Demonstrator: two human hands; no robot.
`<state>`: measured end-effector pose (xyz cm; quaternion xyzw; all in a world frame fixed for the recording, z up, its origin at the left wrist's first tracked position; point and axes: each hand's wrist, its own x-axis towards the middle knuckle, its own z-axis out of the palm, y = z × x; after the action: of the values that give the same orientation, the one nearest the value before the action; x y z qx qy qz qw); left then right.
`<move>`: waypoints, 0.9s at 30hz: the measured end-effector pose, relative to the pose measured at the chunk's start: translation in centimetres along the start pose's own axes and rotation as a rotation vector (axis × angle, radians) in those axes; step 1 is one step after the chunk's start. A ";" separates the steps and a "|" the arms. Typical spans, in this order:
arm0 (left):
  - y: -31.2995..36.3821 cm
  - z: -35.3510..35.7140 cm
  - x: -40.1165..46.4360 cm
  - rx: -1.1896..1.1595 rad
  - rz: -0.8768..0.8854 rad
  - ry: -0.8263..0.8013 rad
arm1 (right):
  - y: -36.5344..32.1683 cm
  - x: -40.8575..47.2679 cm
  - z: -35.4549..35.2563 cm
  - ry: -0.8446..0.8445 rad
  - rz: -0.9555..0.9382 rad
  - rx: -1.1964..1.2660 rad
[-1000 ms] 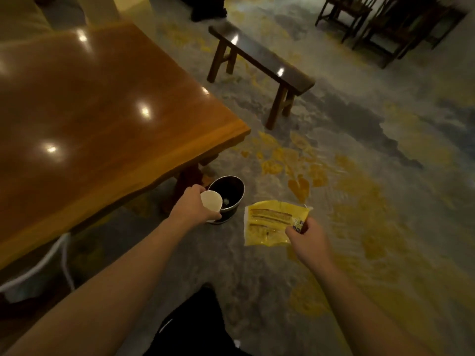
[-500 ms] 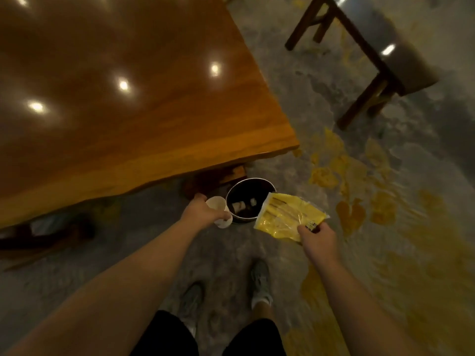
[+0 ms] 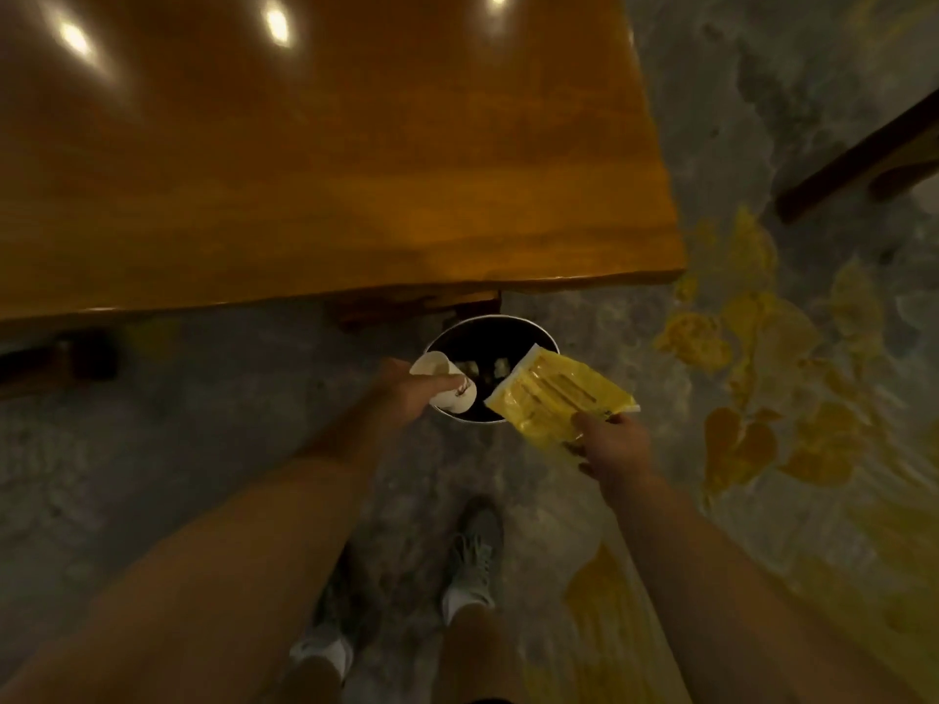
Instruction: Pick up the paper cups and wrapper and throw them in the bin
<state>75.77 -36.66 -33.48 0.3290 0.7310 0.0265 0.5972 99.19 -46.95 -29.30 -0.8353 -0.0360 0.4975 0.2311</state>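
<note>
A round dark bin [image 3: 490,330] with a pale rim stands on the floor just under the table's near corner, with some scraps inside. My left hand [image 3: 411,393] grips white paper cups [image 3: 444,381], tilted over the bin's left rim. My right hand [image 3: 612,444] pinches the corner of a yellow wrapper [image 3: 559,393], whose far end hangs over the bin's right rim.
A large glossy wooden table [image 3: 330,170] fills the upper left, its edge right above the bin. A dark bench leg [image 3: 858,160] shows at the upper right. My two feet in grey shoes [image 3: 472,561] stand on the mottled grey and yellow floor.
The view has tipped down and closer to the bin. Both hands have moved forward, so the cups and the wrapper now overlap the bin's rim.
</note>
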 end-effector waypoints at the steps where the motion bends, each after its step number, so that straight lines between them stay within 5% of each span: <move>1: -0.4 0.6 1.3 -0.009 -0.012 -0.008 | 0.2 1.2 0.4 -0.021 0.028 0.008; 10: -2.0 1.7 6.5 -0.072 -0.090 -0.117 | 0.9 6.9 3.9 -0.062 0.180 0.037; 16: -4.1 0.4 6.5 -0.125 -0.044 -0.050 | 1.3 6.6 5.6 -0.085 0.193 0.015; 27: -3.7 -4.9 1.8 0.063 0.288 0.043 | -0.1 1.2 8.3 -0.192 -0.201 -0.278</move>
<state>69.58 -36.92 -35.22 0.4483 0.6893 0.0959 0.5610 92.78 -43.59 -33.51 -0.8001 -0.2092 0.5396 0.1576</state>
